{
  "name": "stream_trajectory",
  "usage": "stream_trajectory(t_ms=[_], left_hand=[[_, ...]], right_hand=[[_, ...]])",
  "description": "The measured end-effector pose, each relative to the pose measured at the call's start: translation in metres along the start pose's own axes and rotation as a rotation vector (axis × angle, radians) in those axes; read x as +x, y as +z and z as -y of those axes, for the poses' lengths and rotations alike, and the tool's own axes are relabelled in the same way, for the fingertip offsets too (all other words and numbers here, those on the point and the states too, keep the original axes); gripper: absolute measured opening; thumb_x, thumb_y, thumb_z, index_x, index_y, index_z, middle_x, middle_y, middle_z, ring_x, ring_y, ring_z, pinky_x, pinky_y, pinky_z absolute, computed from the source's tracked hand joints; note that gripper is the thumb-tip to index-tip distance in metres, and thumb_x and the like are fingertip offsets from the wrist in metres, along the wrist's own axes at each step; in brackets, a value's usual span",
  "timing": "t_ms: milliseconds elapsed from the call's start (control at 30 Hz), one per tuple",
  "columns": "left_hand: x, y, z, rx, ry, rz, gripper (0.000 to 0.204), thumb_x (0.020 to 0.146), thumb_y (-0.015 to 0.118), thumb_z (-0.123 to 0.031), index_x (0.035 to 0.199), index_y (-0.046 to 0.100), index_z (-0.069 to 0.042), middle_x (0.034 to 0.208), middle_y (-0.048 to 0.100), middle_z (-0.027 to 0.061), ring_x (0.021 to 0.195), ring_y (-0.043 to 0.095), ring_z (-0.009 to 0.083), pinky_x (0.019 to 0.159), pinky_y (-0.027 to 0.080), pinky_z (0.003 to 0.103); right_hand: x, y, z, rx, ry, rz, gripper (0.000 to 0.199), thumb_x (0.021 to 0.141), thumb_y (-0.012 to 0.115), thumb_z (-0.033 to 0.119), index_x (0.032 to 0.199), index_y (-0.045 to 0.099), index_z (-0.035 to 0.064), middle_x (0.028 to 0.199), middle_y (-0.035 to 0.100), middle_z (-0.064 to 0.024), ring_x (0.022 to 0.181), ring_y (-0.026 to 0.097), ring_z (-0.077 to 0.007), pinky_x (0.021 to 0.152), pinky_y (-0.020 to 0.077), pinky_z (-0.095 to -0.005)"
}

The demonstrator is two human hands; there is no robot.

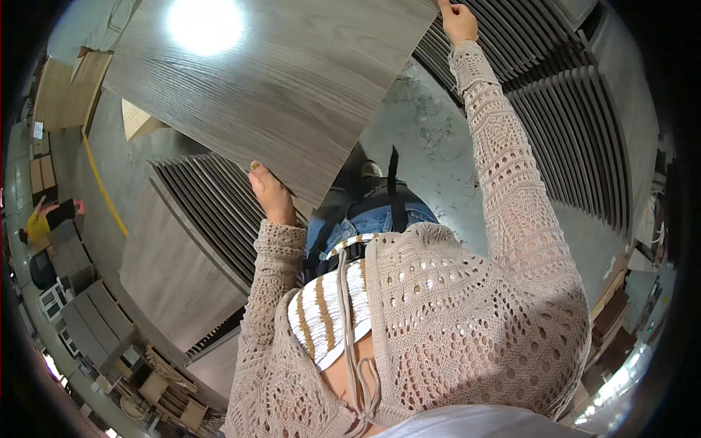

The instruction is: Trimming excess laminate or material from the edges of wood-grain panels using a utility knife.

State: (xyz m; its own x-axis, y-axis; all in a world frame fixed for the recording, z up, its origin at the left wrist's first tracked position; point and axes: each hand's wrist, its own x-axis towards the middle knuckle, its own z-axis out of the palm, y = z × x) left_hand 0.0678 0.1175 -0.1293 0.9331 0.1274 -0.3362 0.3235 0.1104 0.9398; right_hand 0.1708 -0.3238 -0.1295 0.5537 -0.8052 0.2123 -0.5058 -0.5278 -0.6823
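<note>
A large grey-brown wood-grain panel is held up in front of me, tilted, with a bright light glare near its top. My left hand grips its lower edge, thumb on the face and the other fingers hidden behind. At the upper right, my right hand is closed on the panel's right corner. Below the panel on the left stands a row of similar panels on edge. More stacked panels stand on edge close to my right arm.
Concrete floor shows between the two rows, with scattered marks. A yellow floor line runs along the left. A person in a yellow top is far left, near stacked grey boards. Light wood boards stand at the upper left.
</note>
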Motion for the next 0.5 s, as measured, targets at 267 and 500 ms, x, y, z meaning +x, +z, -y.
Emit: stream_trajectory(t_ms=[267, 500], left_hand=[[0.001, 0.006, 0.004, 0.021, -0.040, -0.161, 0.056, 0.099, 0.030, -0.044, 0.125, 0.039, 0.004, 0.121, 0.048, 0.0149, 0.110, 0.048, 0.0230, 0.096, 0.036, 0.034], [0.016, -0.007, 0.006, 0.070, 0.018, -0.124, 0.051, 0.100, 0.028, -0.042, 0.122, 0.040, 0.002, 0.117, 0.049, 0.0140, 0.108, 0.048, 0.0223, 0.094, 0.038, 0.034]], right_hand=[[-0.139, -0.013, 0.027, 0.280, -0.131, 0.172, 0.052, 0.076, 0.067, 0.057, 0.064, 0.055, 0.0073, 0.059, 0.056, -0.0007, 0.053, 0.053, -0.0124, 0.053, 0.0434, -0.0301], [-0.268, -0.025, 0.061, 0.279, -0.321, 0.344, 0.057, 0.072, 0.063, 0.065, 0.059, 0.050, 0.0113, 0.060, 0.050, -0.0021, 0.065, 0.049, -0.0226, 0.070, 0.0335, -0.0399]])
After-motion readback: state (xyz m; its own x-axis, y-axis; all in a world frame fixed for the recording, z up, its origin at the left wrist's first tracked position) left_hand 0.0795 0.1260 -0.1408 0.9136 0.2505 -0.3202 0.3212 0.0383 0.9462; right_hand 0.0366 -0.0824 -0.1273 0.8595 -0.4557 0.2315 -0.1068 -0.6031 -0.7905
